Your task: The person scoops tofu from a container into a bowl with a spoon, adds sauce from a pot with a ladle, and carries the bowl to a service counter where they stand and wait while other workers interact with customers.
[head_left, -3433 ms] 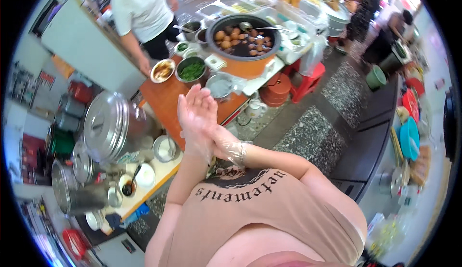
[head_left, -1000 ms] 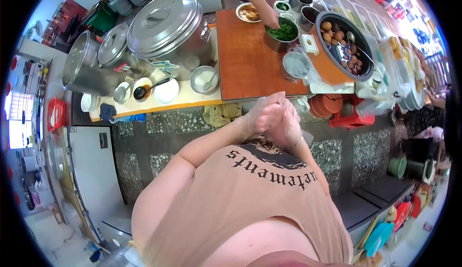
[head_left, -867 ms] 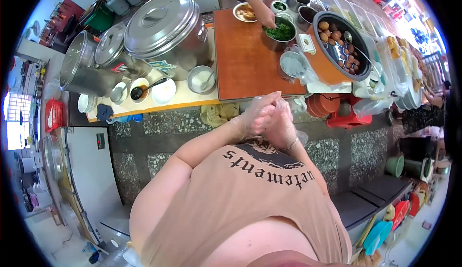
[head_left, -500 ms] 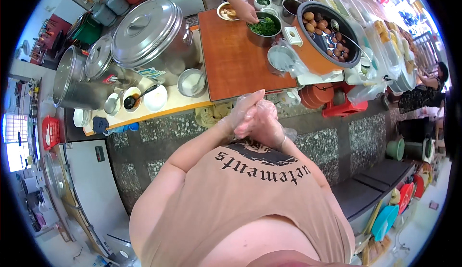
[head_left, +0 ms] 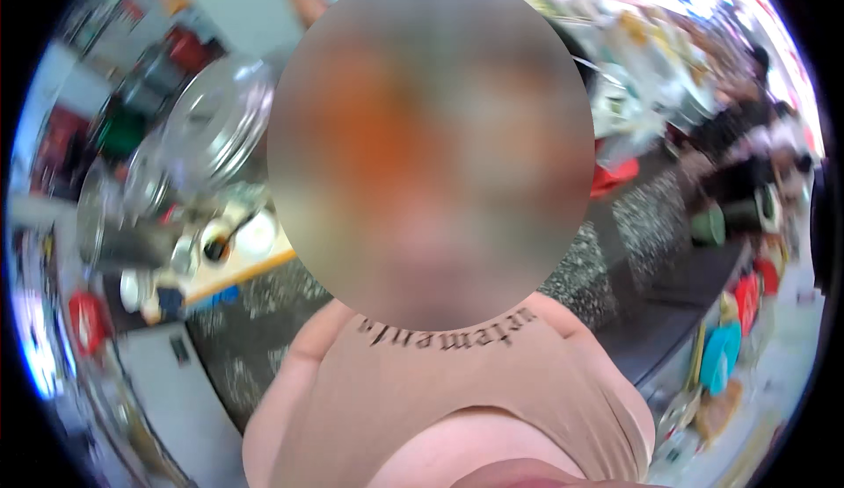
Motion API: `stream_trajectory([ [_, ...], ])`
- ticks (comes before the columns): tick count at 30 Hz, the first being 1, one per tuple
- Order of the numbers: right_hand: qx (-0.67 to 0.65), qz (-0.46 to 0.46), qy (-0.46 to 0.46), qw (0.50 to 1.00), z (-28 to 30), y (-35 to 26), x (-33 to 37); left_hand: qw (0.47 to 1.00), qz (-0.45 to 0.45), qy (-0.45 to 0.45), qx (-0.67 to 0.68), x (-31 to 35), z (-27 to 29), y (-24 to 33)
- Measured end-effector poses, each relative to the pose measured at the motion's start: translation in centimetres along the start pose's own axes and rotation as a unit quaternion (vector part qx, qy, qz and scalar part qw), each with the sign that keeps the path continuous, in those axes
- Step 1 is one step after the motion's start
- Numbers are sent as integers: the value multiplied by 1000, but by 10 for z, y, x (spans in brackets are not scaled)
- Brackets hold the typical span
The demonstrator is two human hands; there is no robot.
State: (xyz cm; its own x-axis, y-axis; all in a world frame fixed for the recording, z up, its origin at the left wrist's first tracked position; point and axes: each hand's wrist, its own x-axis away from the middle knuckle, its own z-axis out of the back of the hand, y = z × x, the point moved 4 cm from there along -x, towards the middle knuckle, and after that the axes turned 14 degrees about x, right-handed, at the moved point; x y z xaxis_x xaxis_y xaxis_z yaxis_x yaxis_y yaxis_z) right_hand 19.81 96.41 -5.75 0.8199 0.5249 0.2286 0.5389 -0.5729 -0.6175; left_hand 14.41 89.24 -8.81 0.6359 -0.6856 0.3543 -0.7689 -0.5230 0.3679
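Note:
A big round blur covers the middle of the head view and hides both my hands. Only my left arm point(head_left: 318, 334) and my right arm point(head_left: 563, 314) show below it, both reaching forward into the blur. A pale pink smear low in the blur lies where the arms lead, but no fingers can be made out. Whether my hands hold or touch anything is hidden. Left of the blur stands a large lidded steel pot point(head_left: 215, 119). Near it on the counter are a bowl with dark sauce point(head_left: 214, 244) and a white bowl point(head_left: 256, 235).
More steel pots point(head_left: 110, 224) stand at the left, by a red basket point(head_left: 88, 321). A white cabinet point(head_left: 167, 382) is at the lower left, a dark bench point(head_left: 677, 312) at the right. Across the counter a person's arm point(head_left: 308, 4) shows. Plastic bags point(head_left: 646, 127) lie far right.
Half a second ago my hands, in clear plastic gloves, were pressed together before my shirt; now the blur hides them. The view has shifted, and the left-hand pots sit lower in it.

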Motion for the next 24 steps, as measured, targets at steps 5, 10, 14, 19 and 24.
stream_trajectory([
  [5, 6, -47, -54, 997, -5, 21, -32, 979, 65, -149, 119, -5, 34, 12],
  [10, 186, 98, -5, 978, -15, 15, -38, 981, 52, -130, 138, 3, -1, 19],
  [14, 24, -29, -58, 998, -21, 30, -54, 998, 17, -65, 3, 20, 35, 38],
  [19, 11, -21, -18, 1000, -32, 32, -58, 999, 23, 32, 27, 46, 10, 56],
  [24, 63, -88, 33, 994, -64, 31, -88, 992, -46, -60, 101, 58, 17, 85],
])
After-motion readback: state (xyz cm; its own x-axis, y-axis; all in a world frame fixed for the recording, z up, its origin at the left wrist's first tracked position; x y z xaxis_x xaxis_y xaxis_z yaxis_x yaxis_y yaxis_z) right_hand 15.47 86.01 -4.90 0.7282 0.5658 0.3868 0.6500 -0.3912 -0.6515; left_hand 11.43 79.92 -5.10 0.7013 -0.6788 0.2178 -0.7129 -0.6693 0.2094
